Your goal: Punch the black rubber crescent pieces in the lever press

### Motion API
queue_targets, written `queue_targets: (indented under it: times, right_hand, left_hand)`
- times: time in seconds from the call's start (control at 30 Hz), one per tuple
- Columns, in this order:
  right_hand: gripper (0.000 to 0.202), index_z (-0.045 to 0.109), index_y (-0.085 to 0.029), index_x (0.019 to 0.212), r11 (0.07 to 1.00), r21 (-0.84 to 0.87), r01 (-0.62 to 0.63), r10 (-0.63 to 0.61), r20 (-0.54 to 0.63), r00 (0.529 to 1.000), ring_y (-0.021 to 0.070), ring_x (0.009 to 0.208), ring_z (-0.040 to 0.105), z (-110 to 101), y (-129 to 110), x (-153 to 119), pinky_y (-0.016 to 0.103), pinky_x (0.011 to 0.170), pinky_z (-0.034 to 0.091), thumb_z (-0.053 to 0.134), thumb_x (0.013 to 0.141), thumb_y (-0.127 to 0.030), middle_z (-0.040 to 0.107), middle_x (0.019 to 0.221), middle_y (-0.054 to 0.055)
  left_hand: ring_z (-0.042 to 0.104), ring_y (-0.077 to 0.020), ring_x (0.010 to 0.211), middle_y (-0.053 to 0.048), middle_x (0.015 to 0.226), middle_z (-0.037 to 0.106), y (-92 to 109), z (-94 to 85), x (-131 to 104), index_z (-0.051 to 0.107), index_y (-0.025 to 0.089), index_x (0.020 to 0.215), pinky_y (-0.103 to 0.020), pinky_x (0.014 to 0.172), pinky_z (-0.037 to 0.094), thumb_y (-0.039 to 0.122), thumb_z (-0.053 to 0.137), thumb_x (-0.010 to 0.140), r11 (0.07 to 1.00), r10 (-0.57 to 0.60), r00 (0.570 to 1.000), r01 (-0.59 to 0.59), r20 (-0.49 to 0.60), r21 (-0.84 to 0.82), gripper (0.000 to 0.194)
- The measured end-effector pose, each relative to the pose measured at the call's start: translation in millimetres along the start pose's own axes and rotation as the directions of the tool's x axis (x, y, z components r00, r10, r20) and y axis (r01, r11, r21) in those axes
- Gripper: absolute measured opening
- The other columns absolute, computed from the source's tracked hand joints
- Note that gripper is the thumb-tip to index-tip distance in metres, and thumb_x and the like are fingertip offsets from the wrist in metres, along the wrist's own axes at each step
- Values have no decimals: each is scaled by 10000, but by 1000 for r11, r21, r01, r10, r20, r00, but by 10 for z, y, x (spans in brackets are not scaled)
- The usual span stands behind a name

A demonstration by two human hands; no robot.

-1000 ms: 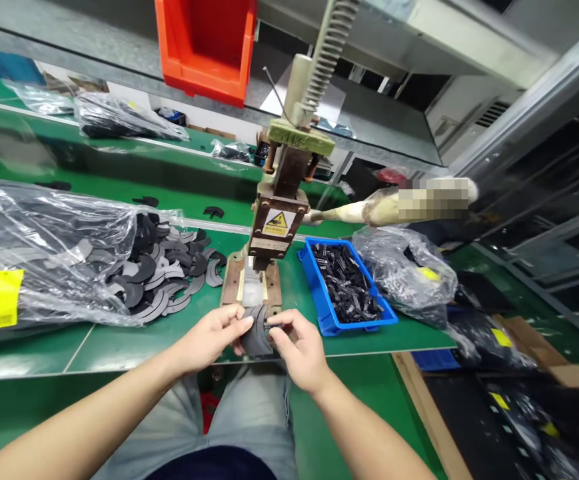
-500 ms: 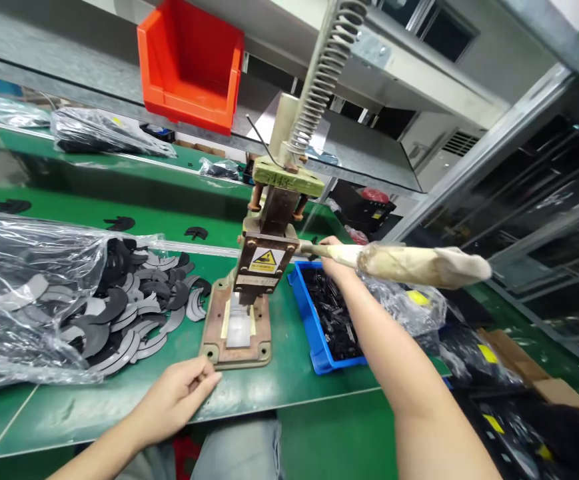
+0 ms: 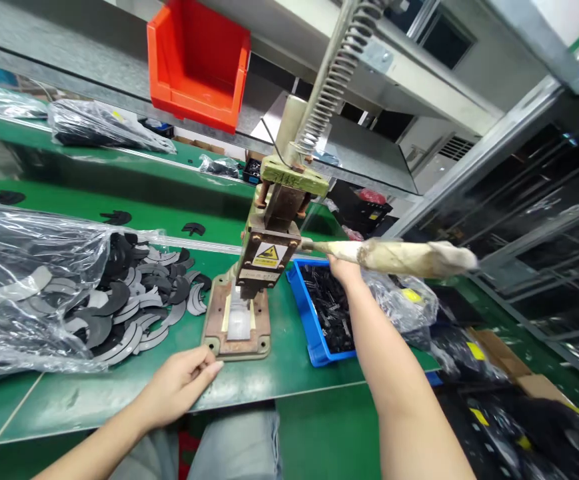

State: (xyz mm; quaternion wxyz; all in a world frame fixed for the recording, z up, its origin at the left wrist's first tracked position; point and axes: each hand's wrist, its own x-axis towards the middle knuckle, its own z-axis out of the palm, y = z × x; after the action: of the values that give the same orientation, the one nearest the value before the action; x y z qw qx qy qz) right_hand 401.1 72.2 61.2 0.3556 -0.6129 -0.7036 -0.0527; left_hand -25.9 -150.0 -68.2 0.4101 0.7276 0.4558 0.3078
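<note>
A hand press (image 3: 269, 257) with a yellow warning label and a tall coil spring stands in the middle. Its brown base plate (image 3: 214, 327) carries a pale block (image 3: 239, 323) under the ram. My left hand (image 3: 182, 383) rests against the base's front left corner, fingers loosely curled with nothing visible in them. My right hand (image 3: 344, 270) reaches behind the press's wrapped lever (image 3: 409, 257), above the far part of a blue bin (image 3: 322, 357). The lever hides its fingers. Small black parts (image 3: 329, 307) fill the bin.
Left of the press, curved black and grey pieces (image 3: 129, 320) spill from a clear plastic bag (image 3: 29, 287). A few dark pieces (image 3: 194, 229) lie behind on the green bench. An orange bin (image 3: 199, 73) sits on the shelf above. Bagged parts (image 3: 399, 303) stand at the right.
The view has shifted slightly. The lever still points out to the right, and my right hand stays behind it over the blue bin. My left hand keeps its place at the base corner.
</note>
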Motion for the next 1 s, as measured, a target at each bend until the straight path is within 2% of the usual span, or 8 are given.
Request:
queue_targets:
  times: [0.07,0.17,0.27,0.33,0.47,0.7,0.87,1.0]
  right_hand:
    - [355,663,-177,1225,990,-120,-72,96,208,973,197,1111,686,-161,-12,-311,434,982,607,630,998,-449,693,1246,84]
    - [361,664,-176,1223,954,-277,-115,238,467,851,195,1095,688,-381,-74,-761,432,975,610,659,981,-444,696,1241,82]
    - [375,656,-177,1244,923,-372,-98,320,601,732,201,1112,685,-492,-176,-1093,438,980,609,661,980,-443,688,1263,86]
    - [395,645,-180,1272,905,-417,-86,353,621,700,214,1147,677,-495,-262,-1233,453,1000,603,661,979,-445,675,1299,92]
    - [419,631,-186,1305,859,-499,-114,412,544,731,233,1205,658,-405,-461,-1367,480,1035,588,658,979,-448,651,1353,102]
    - [417,631,-182,1302,780,-555,-289,513,302,804,226,1179,667,-312,-727,-1444,469,1017,597,653,983,-448,659,1333,101]
    - [388,645,-187,1274,819,-455,-348,456,150,877,214,1157,672,-374,-811,-1454,456,1010,597,640,990,-452,671,1309,95]
    - [372,659,-171,1228,902,-308,-303,321,8,947,207,1117,680,-394,-979,-1490,460,1010,588,630,994,-459,694,1233,84]
  left_hand:
    - [554,-189,691,-14,730,610,10,-7,-2,591,228,762,-279,674,448,567,520,1004,1000,3,1000,-3,-6,4,422]
    - [547,-182,698,-4,726,586,26,-9,-11,569,223,757,-275,691,443,600,485,1008,1000,16,1000,-16,-20,11,461]
    - [528,-173,689,8,719,564,47,-1,-24,555,220,751,-271,686,426,610,495,998,999,31,999,-31,-42,9,466]
    - [512,-167,673,15,708,553,61,8,-35,557,220,747,-268,665,408,616,521,981,999,35,998,-35,-48,4,462]
    - [479,-162,649,25,681,530,75,28,-63,555,220,742,-264,631,370,638,555,949,999,38,997,-38,-66,-4,466]
    - [478,-155,657,37,688,516,42,44,-81,523,218,771,-271,662,350,615,484,995,995,97,994,-95,-55,36,457]
    - [489,-154,645,37,675,534,9,18,-45,527,220,772,-272,640,327,580,490,996,995,99,994,-98,-52,28,425]
    - [511,-157,652,28,695,571,-5,-15,-18,557,222,786,-275,630,320,533,505,999,996,91,995,-91,-45,-6,380]
